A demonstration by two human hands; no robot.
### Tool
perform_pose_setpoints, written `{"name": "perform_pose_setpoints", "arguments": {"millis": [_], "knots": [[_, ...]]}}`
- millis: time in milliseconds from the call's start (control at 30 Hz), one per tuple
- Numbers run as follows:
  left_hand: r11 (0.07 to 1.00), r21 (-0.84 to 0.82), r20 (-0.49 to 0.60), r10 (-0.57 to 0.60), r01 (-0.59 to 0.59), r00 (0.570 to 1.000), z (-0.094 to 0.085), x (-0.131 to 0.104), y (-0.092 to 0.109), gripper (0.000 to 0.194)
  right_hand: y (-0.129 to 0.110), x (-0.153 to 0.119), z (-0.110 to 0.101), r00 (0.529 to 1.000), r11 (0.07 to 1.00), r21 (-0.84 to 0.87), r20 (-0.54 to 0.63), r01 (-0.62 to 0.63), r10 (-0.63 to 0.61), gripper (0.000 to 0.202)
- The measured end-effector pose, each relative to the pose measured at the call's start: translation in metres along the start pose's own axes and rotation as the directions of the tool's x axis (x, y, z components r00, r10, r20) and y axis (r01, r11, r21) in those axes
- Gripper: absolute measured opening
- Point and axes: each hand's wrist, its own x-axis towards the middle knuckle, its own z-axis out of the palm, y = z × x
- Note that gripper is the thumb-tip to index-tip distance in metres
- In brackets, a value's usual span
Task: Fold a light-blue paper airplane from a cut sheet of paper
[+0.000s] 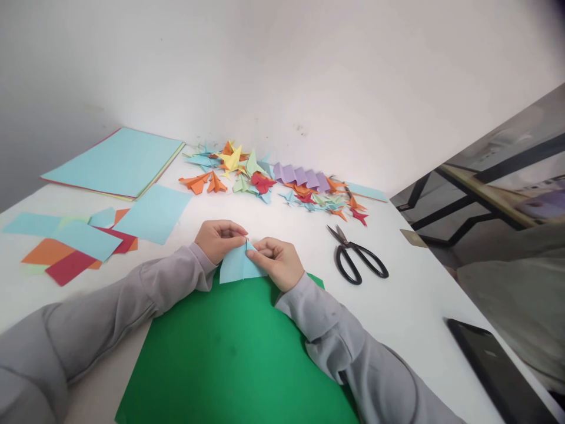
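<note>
A light blue sheet of paper (238, 266) is held between both hands over the far edge of a green sheet (220, 353). A crease runs down its middle, and its top corners look folded inward toward a point. My left hand (219, 240) pinches the paper near that upper point, thumb on the front. On the right side of the fold, my right hand (279, 259) grips with its thumb pressed on the paper and its fingers curled behind. The fingers partly cover the folded top.
Black-handled scissors (353, 254) lie to the right, with a dark tablet-like device (494, 365) near the right edge. Folded paper figures (260, 176) cluster along the wall. Cut paper pieces (70, 256) and a stack of coloured sheets (117, 162) lie left.
</note>
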Motion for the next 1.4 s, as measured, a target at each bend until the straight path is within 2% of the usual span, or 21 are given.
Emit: {"name": "perform_pose_setpoints", "arguments": {"millis": [200, 333, 433, 600, 733, 900, 1067, 1233, 1400], "knots": [[0.999, 0.052, 0.02, -0.014, 0.013, 1.0, -0.001, 0.001, -0.004, 0.026, -0.003, -0.001, -0.001, 0.999, 0.998, -0.061, -0.028, 0.031, -0.033, 0.031], [0.999, 0.01, 0.031, -0.047, 0.047, 0.998, -0.005, 0.004, -0.008, 0.03, -0.001, 0.001, -0.007, 0.994, 0.993, -0.045, 0.02, 0.112, -0.112, 0.031], [0.999, -0.023, 0.021, -0.045, 0.046, 0.999, -0.007, 0.006, -0.009, 0.031, 0.004, 0.002, -0.01, 0.993, 0.995, -0.047, 0.074, 0.094, -0.09, 0.031], [0.997, -0.021, 0.011, -0.072, 0.072, 0.997, -0.008, 0.006, -0.007, 0.032, 0.007, 0.001, -0.012, 0.995, 0.99, -0.117, 0.073, 0.082, -0.074, 0.032], [0.996, -0.015, -0.008, -0.084, 0.084, 0.996, -0.009, 0.008, -0.007, 0.036, 0.004, 0.001, -0.015, 0.991, 0.993, -0.064, 0.097, 0.099, -0.093, 0.035], [0.997, -0.039, -0.011, -0.063, 0.062, 0.998, -0.01, 0.011, -0.009, 0.034, 0.002, 0.0, -0.012, 0.982, 0.995, 0.006, 0.161, 0.099, -0.099, 0.03], [0.992, -0.103, -0.019, -0.07, 0.067, 0.997, -0.009, 0.009, -0.009, 0.032, 0.004, -0.003, -0.005, 0.994, 0.995, 0.014, 0.04, 0.103, -0.104, 0.027], [0.981, -0.16, -0.006, -0.11, 0.107, 0.994, -0.009, 0.008, -0.009, 0.035, 0.01, -0.006, -0.004, 0.987, 0.988, 0.028, -0.068, 0.151, -0.149, 0.033], [0.973, -0.192, -0.026, -0.132, 0.124, 0.991, -0.008, 0.009, -0.009, 0.038, 0.012, -0.009, -0.006, 0.958, 0.958, -0.123, -0.087, 0.261, -0.272, 0.029]]}}
